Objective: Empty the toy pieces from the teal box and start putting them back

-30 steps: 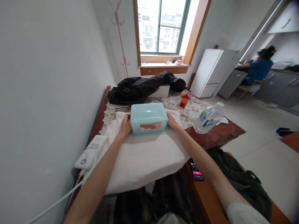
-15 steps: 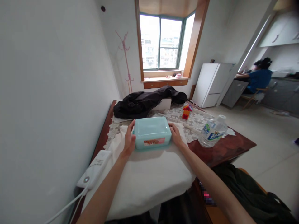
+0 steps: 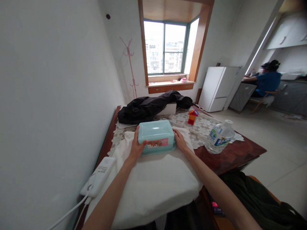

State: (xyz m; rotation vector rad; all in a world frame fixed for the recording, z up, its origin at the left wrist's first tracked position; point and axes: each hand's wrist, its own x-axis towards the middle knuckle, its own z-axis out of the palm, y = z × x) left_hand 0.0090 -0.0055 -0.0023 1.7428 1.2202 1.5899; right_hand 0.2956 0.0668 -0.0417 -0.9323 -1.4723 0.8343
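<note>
A pale teal plastic box (image 3: 155, 131) with rounded corners sits on a white cloth (image 3: 158, 185) in front of me. A pinkish picture label (image 3: 158, 142) is on its near side, and a wider rim runs along its lower edge. My left hand (image 3: 137, 145) grips the left end, thumb across the front beside the label, the other fingers along the side and partly hidden. At the right end, my right hand (image 3: 179, 140) presses its curled fingers against the box's side. What is inside the box cannot be seen.
A white power strip (image 3: 99, 175) with cables lies at left by the wall. Behind the box are a black garment (image 3: 148, 108) and a small toy-block house (image 3: 192, 117). A clear plastic bottle (image 3: 219, 137) stands right. Someone in blue (image 3: 268, 81) sits far right.
My left thumb has moved from the box's left corner onto its front, beside the label. The box has turned slightly, and the whole view has shifted a little.
</note>
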